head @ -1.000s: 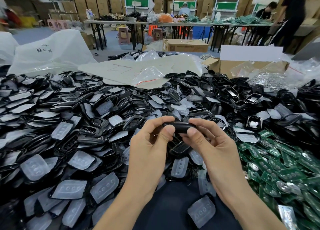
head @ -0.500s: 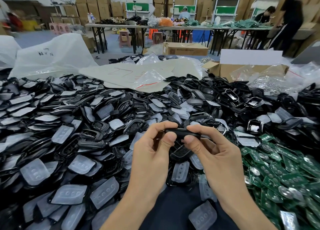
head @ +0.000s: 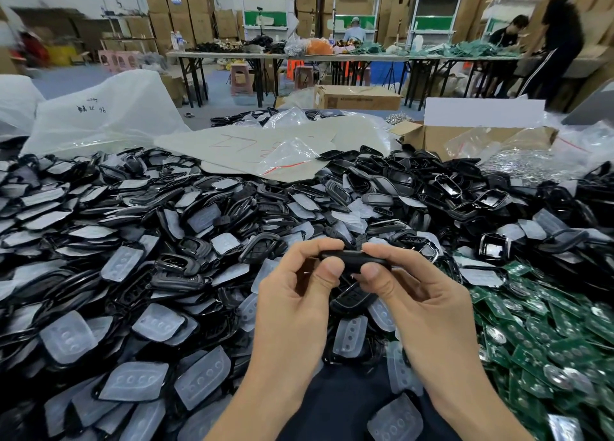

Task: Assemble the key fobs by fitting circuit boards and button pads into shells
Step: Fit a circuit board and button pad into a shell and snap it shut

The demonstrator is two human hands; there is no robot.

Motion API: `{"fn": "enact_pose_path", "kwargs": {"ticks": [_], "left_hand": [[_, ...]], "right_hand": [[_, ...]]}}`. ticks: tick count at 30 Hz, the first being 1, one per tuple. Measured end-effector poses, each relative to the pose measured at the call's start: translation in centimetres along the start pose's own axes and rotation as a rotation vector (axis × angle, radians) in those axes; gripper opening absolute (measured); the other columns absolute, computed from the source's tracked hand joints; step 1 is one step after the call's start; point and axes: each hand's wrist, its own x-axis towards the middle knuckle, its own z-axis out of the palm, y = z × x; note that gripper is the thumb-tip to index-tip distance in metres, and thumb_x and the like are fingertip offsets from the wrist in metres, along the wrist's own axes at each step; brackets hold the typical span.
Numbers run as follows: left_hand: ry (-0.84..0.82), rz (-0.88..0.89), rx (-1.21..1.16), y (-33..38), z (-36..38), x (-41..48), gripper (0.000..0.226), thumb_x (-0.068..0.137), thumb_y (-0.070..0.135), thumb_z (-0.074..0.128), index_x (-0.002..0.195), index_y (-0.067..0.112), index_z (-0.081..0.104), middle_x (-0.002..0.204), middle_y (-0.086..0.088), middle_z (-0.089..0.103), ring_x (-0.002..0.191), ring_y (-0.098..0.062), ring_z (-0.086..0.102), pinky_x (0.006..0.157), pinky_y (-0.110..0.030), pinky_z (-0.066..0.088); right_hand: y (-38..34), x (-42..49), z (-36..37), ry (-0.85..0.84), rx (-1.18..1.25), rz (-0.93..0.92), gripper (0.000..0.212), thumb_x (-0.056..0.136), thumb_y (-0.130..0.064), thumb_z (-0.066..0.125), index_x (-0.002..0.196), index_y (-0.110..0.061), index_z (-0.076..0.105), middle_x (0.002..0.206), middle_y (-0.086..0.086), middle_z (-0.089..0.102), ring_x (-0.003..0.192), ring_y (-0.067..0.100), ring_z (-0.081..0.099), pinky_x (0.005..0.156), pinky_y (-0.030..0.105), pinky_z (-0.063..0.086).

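A black key fob shell (head: 353, 258) is held edge-on above the pile, level with the table. My left hand (head: 295, 307) pinches its left end between thumb and forefinger. My right hand (head: 412, 304) pinches its right end the same way, thumb underneath. What sits inside the shell is hidden. Below the hands lies another black shell (head: 352, 299). Translucent button pads (head: 68, 341) and black shells (head: 179, 264) cover the table to the left. Green circuit boards (head: 545, 334) are heaped at the right.
A flat sheet of cardboard (head: 252, 148) and clear plastic bags (head: 99, 115) lie behind the pile. An open carton (head: 432, 135) with bagged metal parts stands at the back right. Long tables (head: 332, 56) with people working are far behind.
The held shell sits slightly lower in the frame as the view tilted up a little. Both hands keep their pinch on its ends.
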Motion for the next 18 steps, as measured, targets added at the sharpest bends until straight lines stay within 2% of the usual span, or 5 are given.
{"fn": "enact_pose_path", "kwargs": {"ticks": [4, 9, 12, 16, 18], "left_hand": [[-0.03, -0.079, -0.054, -0.4, -0.2, 0.3, 0.016, 0.086, 0.037, 0.065, 0.099, 0.034, 0.074, 0.082, 0.009, 0.07, 0.069, -0.006, 0.061, 0.072, -0.017, 0.053], [-0.077, -0.226, -0.205, -0.8, -0.3, 0.8, 0.016, 0.084, 0.034, 0.075, 0.096, 0.024, 0.076, 0.072, 0.003, 0.06, 0.06, -0.012, 0.056, 0.065, -0.024, 0.052], [-0.044, -0.367, -0.325, -0.8, -0.4, 1.2, 0.02, 0.077, 0.028, 0.074, 0.093, 0.017, 0.078, 0.069, -0.002, 0.062, 0.054, -0.01, 0.057, 0.057, -0.022, 0.052], [-0.021, -0.633, -0.556, -0.5, -0.5, 1.6, 0.026, 0.077, 0.018, 0.075, 0.098, 0.004, 0.07, 0.068, -0.003, 0.061, 0.05, -0.007, 0.057, 0.049, -0.018, 0.053], [-0.022, -0.716, -0.608, -0.5, -0.6, 1.5, 0.021, 0.078, 0.015, 0.076, 0.094, 0.002, 0.075, 0.07, -0.004, 0.061, 0.051, -0.006, 0.057, 0.047, -0.017, 0.053]], "right_hand": [[-0.2, 0.0, 0.1, 0.004, 0.027, 0.018, 0.021, 0.077, -0.04, 0.074, 0.097, -0.042, 0.079, 0.09, -0.006, 0.078, 0.075, 0.008, 0.072, 0.068, 0.013, 0.055], [-0.1, 0.6, -0.2, -0.02, 0.151, 0.174, 0.033, 0.072, -0.044, 0.074, 0.102, -0.032, 0.08, 0.084, 0.001, 0.076, 0.063, 0.012, 0.066, 0.062, 0.019, 0.054], [0.0, 1.0, -0.5, -0.078, 0.216, 0.241, 0.039, 0.07, -0.04, 0.077, 0.107, -0.028, 0.079, 0.089, 0.004, 0.076, 0.068, 0.013, 0.068, 0.065, 0.02, 0.055], [-0.1, 1.0, -0.8, -0.161, 0.185, 0.227, 0.043, 0.073, -0.039, 0.079, 0.115, -0.032, 0.075, 0.11, 0.002, 0.076, 0.081, 0.013, 0.072, 0.075, 0.02, 0.057], [-0.2, 0.9, -0.7, -0.151, 0.135, 0.22, 0.041, 0.074, -0.041, 0.078, 0.114, -0.037, 0.075, 0.109, 0.001, 0.077, 0.081, 0.013, 0.073, 0.077, 0.02, 0.057]]}}
